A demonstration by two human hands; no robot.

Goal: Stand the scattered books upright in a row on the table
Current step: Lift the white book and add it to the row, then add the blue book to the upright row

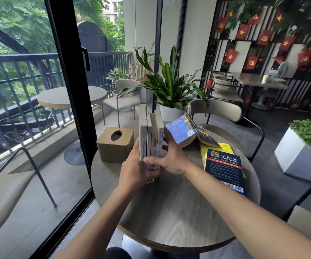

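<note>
Far left on the round desk (179, 212): a wooden tissue box (114, 144), well placed to act as a bookend just beside the row. Next to it, four paperbacks (151, 139) standing upright, spines toward the camera, pressed together near the desk's left edge. Left hand (136, 169) flat against the outer cover of the leftmost book, fingers wrapped round the lower spines; right hand (171, 157) pressed to the rightmost cover, thumb across the front. Both clamped on the stack from opposite sides, seemingly to square it up and keep thin, floppy books from toppling. Further right, behind the hands: an open blue book (183, 131) lying splayed, pages down, not yet stood up. Right again: a dark Napoleon Hill book (223, 169) lying flat with its barcode up, on top of a yellow book (218, 148). By the look of it, roughly half done, with three books left to join the row.
</note>
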